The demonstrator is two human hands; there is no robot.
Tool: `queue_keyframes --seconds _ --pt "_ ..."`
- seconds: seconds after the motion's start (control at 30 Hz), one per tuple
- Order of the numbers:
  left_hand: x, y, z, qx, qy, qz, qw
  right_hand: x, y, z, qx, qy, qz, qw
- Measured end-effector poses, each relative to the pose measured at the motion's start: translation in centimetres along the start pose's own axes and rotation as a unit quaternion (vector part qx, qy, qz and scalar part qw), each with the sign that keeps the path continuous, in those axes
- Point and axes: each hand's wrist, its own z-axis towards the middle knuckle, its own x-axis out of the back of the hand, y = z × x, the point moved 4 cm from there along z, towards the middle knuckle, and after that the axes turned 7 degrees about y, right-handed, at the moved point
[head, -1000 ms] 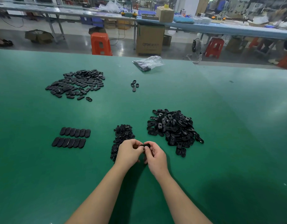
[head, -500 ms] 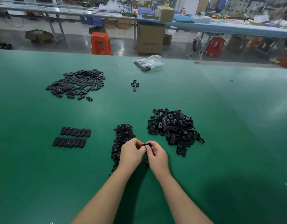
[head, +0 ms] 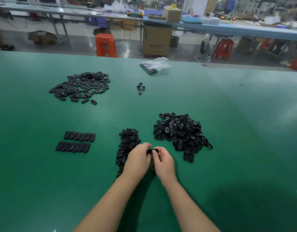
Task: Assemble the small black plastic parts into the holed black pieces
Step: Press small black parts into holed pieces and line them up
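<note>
The hands [head: 151, 158] have edged slightly nearer the body — fingers closing tighter over the black piece [head: 152, 151].

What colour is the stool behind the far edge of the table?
Orange-red; the stool shows best in the head view, just beyond the green table.

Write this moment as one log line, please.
step: fitting part | left hand + right hand: pinch black piece | holed pile: right | small-parts pile: left

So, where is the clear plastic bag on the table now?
In the head view, the clear plastic bag lies at the far edge of the green table, near the middle, just beyond the four loose black pieces.
</note>
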Motion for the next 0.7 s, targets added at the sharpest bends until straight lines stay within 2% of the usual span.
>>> queue_keyframes --seconds 0.17,0.3,0.47,0.53,0.63,0.7 --pt "1.5 -0.6 -0.5 -0.018 0.046 0.075 0.996 0.0 -0.5 -0.3 0.009 -0.001 0.030 1.000" --pt "4.9 -4.8 -0.5 0.093 0.128 0.108 0.982 0.1 -0.6 -0.5 0.011 -0.003 0.029 1.000" --pt "8.9 -11.7 -1.2 0.214 0.166 0.159 0.950 0.1 -0.6 -0.6 0.015 -0.008 0.004 1.000" --pt "9.6 -13.3 -1.7 0.241 0.158 0.178 0.941 0.1 -0.7 -0.6 0.016 -0.008 -0.002 1.000" --pt "10.0 -14.1 -2.1 0.245 0.146 0.195 0.938 0.0 -0.7 -0.7 0.016 -0.009 -0.008 1.000" --pt "10.0 -13.9 -2.2 0.219 0.154 0.192 0.944 0.0 -0.7 -0.7 0.014 -0.009 -0.011 1.000"
